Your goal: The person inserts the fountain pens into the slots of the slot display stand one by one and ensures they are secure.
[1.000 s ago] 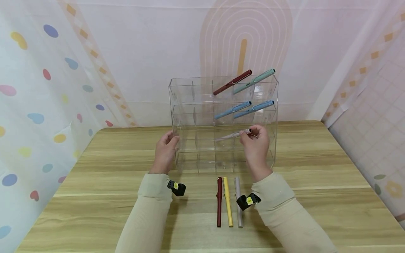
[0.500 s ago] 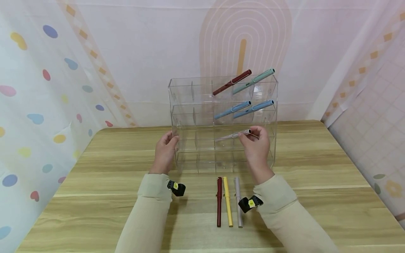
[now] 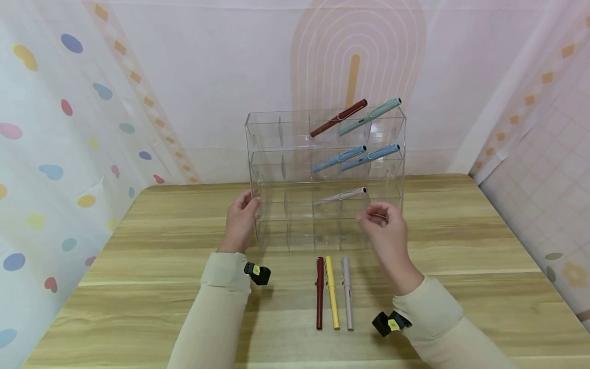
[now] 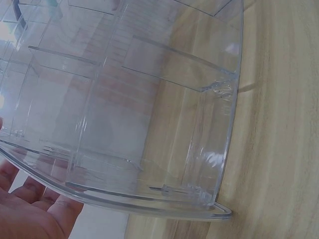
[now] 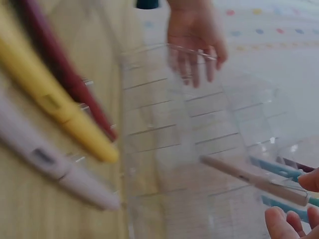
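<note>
My left hand [image 3: 239, 220] holds the left side of a clear acrylic pen rack [image 3: 299, 211], its thumb at the front edge and its fingers along the outer wall. In the right wrist view those fingers show through the plastic. Just below and right of a pale pink pen [image 3: 341, 197], my right hand [image 3: 386, 233] hangs with loosely bent fingers and nothing between them. That pen leans in a lower tier, cap up to the right. On the table in front lie a dark red pen [image 3: 319, 294], a yellow pen [image 3: 332, 294] and a pale lilac pen [image 3: 348, 294].
Higher in the rack lean another dark red pen [image 3: 338, 118], a mint green pen [image 3: 371, 117] and two blue pens, one left [image 3: 339, 158] and one right [image 3: 370, 157]. The wooden table [image 3: 461, 246] ends at a patterned curtain [image 3: 207, 77] behind the rack.
My right hand has let go of the pale pink pen and moved down and to the right. The pen stays leaning in the rack; my left hand keeps its place.
</note>
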The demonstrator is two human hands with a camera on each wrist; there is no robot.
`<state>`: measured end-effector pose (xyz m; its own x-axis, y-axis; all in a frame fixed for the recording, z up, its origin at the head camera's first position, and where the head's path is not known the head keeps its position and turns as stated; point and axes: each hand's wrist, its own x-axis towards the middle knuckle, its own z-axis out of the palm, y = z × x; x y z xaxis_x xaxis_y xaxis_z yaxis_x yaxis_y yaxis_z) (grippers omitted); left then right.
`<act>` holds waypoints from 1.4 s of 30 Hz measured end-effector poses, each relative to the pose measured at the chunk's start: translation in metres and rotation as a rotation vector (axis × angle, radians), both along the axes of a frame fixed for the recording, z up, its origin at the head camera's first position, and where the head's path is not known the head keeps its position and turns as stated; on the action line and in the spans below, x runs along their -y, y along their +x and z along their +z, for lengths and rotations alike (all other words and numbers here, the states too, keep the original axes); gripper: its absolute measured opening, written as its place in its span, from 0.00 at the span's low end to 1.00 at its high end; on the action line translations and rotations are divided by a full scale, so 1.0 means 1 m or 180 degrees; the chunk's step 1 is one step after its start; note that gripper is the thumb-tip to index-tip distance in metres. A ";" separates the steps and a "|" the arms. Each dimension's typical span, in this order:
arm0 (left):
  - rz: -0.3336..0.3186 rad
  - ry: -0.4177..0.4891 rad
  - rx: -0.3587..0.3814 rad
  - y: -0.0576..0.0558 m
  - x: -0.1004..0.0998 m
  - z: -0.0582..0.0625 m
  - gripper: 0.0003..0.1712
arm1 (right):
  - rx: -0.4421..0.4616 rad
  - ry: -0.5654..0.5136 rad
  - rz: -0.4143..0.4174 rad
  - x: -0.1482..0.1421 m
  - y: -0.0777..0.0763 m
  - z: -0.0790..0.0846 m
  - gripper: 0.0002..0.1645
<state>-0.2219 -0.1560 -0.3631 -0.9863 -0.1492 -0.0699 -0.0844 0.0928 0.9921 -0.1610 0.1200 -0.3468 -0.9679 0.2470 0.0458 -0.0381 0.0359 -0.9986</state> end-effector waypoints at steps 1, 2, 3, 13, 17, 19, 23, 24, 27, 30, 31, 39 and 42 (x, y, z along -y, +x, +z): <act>0.0001 0.0002 -0.0008 0.000 0.000 0.000 0.27 | 0.0033 0.0068 0.0061 -0.002 0.002 -0.002 0.19; 0.0001 0.0001 -0.0014 0.000 0.000 0.000 0.26 | 0.0070 0.0166 0.0109 -0.003 0.003 -0.005 0.18; 0.0001 0.0001 -0.0015 0.000 0.000 0.000 0.27 | 0.0120 0.0259 0.0165 -0.005 0.004 -0.008 0.18; 0.0012 0.0005 -0.0009 -0.001 0.000 -0.001 0.27 | 0.0464 0.1057 0.0776 -0.009 0.017 -0.041 0.20; -0.0002 0.0008 -0.0012 -0.001 0.000 0.000 0.27 | 0.0557 0.1146 0.0915 -0.006 0.020 -0.050 0.22; -0.0007 0.0006 -0.0013 0.000 0.000 0.000 0.27 | 0.0616 0.1161 0.0963 -0.005 0.020 -0.053 0.23; -0.0007 -0.0006 -0.0012 -0.001 0.001 -0.001 0.26 | 0.0723 0.1268 0.1053 -0.003 0.019 -0.057 0.26; -0.0007 -0.0009 -0.0010 -0.001 0.001 -0.001 0.26 | 0.0743 0.1326 0.1083 -0.003 0.019 -0.058 0.27; -0.0001 -0.0019 0.0000 -0.001 0.001 -0.001 0.27 | 0.0800 0.1504 0.1137 -0.002 0.017 -0.060 0.29; 0.0006 -0.0012 0.0000 -0.001 0.000 -0.001 0.26 | 0.0810 0.1578 0.1201 -0.001 0.016 -0.062 0.31; 0.0010 -0.0010 0.0002 -0.001 0.000 -0.001 0.26 | 0.0816 0.1589 0.1218 -0.001 0.015 -0.062 0.31; 0.0022 0.0006 0.0003 -0.001 0.000 -0.001 0.26 | 0.0901 0.1669 0.1372 0.003 0.009 -0.061 0.33; 0.0016 -0.0003 0.0013 -0.001 0.000 0.000 0.26 | 0.0914 0.1761 0.1441 0.005 0.007 -0.060 0.34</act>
